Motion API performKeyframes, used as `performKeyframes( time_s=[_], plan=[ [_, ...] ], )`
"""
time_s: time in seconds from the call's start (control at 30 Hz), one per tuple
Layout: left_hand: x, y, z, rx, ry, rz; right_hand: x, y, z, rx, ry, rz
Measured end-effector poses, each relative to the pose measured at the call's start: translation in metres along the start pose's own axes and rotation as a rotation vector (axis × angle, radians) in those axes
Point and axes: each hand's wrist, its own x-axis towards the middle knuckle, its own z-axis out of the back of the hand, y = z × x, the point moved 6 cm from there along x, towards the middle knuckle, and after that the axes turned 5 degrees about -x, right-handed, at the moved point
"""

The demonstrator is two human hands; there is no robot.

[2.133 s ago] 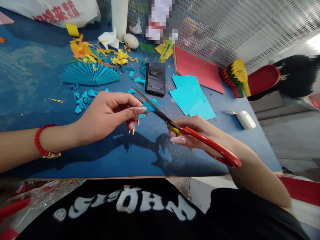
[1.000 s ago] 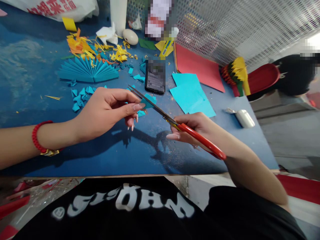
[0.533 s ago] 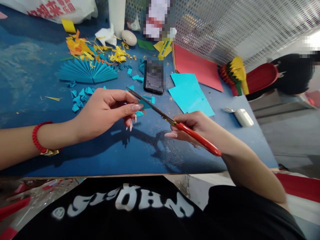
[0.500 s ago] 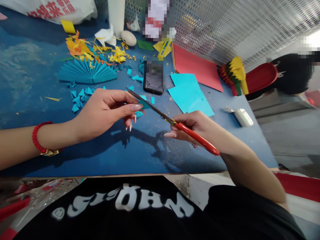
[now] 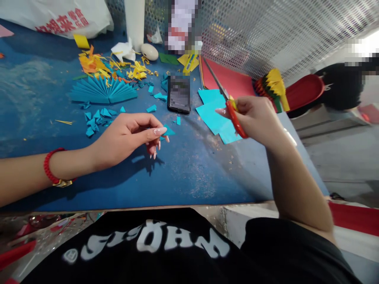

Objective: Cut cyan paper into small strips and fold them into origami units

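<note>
Between the thumb and fingers of my left hand (image 5: 130,136) is a small blue paper piece (image 5: 169,130), its pointed end sticking out to the right. My right hand (image 5: 254,118) grips red-handled scissors (image 5: 235,118) over blue paper sheets (image 5: 211,112); the blades point up and away, toward the red sheets. Left of my left hand lies a heap of small folded blue paper pieces (image 5: 96,121). Behind it a pleated blue paper fan (image 5: 103,90) rests on the table.
A phone (image 5: 179,94) lies mid-table. Yellow and orange paper scraps (image 5: 94,61), a white egg-shaped object (image 5: 149,52) and a yellow cutter (image 5: 191,62) are farther back. Red sheets (image 5: 242,77) lie against a perforated metal panel (image 5: 266,31). A person in black (image 5: 340,86) is at the right.
My right hand has carried the scissors up and to the right, away from the left hand, over the blue sheets. My left hand stays nearly in place, still pinching the blue paper.
</note>
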Motion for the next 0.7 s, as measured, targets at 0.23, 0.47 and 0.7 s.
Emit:
performKeyframes(
  time_s=[0.23, 0.47, 0.7],
  plan=[
    [-0.002, -0.003, -0.004, 0.062, 0.059, -0.012, 0.032, -0.049, 0.003, -0.396, -0.213, 0.064],
    [-0.004, 0.003, -0.012, 0.013, 0.153, 0.067, -0.043, 0.107, -0.036, -0.024, -0.297, 1.122],
    [-0.003, 0.008, -0.011, -0.029, 0.152, 0.124, -0.041, 0.125, -0.068, 0.125, -0.473, 1.353]
  ],
)
